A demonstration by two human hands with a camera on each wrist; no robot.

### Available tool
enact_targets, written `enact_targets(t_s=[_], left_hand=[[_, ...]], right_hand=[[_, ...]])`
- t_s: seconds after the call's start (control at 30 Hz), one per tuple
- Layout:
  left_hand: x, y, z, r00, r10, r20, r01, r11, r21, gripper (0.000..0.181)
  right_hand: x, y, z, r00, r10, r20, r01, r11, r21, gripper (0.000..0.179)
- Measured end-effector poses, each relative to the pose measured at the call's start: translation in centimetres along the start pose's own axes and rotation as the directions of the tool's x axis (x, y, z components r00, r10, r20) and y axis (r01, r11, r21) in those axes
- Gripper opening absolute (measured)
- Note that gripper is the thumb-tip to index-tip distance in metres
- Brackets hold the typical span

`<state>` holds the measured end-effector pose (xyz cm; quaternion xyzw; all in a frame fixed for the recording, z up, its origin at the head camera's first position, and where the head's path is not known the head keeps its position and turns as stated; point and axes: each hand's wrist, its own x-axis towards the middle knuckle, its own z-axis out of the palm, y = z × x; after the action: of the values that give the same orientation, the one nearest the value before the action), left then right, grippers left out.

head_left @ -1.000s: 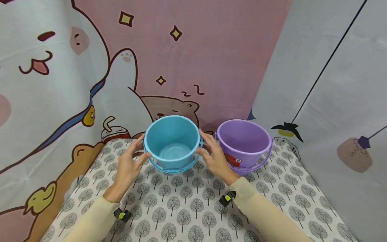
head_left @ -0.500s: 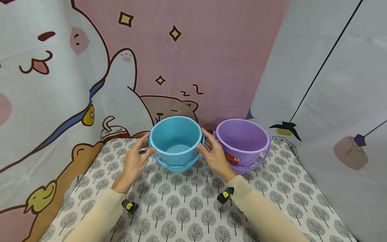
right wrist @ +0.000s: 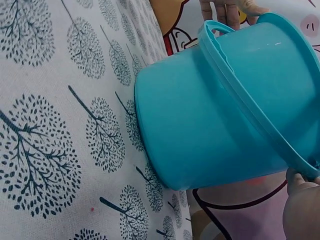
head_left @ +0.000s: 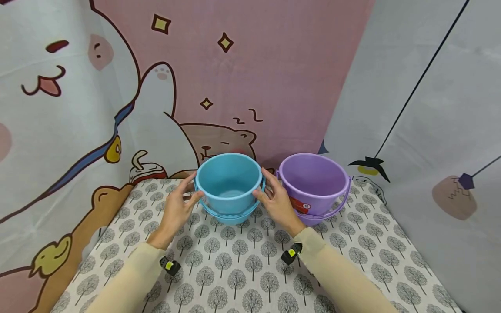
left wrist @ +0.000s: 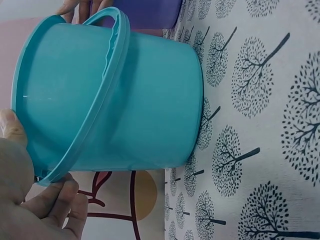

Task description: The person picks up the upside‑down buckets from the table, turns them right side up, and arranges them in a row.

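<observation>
A light-blue plastic bucket (head_left: pixel 230 206) stands upright on the tree-print cloth, its mouth facing up and its handle hanging down across the front. My left hand (head_left: pixel 177 214) holds it at the left side of the rim, thumb in front and fingers behind. On the opposite side, my right hand (head_left: pixel 278 206) grips the rim by the handle joint in the same way. The left wrist view shows the blue bucket (left wrist: pixel 150 100) with its base meeting the cloth. Just right of my right hand sits a purple bucket (head_left: pixel 325 204) with a red label, its handle also lowered.
The cloth (head_left: pixel 235 278) with grey trees covers the table. Behind it hangs a cartoon-printed curtain (head_left: pixel 282 78), close to the backs of both buckets. A pale curtain (head_left: pixel 422 130) borders the right side.
The blue bucket has moved right and down onto the cloth, closer to the purple one, with both hands still holding it. In the last half second it has shifted only slightly.
</observation>
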<state>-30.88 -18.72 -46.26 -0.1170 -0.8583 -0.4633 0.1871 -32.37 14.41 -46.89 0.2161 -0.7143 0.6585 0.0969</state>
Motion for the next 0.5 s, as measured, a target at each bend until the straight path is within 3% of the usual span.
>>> enact_targets(t_s=[0.33, 0.5], left_hand=[[-0.1, 0.3, -0.6, 0.997, 0.034, 0.07, -0.038, 0.998, 0.055, 0.088], [-0.7, 0.6, -1.0, 0.994, 0.075, 0.076, -0.082, 0.992, 0.1, 0.083]], right_hand=[[-0.3, 0.2, 0.1, 0.999, 0.048, 0.022, -0.044, 0.985, -0.166, 0.096], [-1.2, -0.3, 0.1, 0.999, 0.021, 0.037, -0.008, 0.951, -0.309, 0.094]])
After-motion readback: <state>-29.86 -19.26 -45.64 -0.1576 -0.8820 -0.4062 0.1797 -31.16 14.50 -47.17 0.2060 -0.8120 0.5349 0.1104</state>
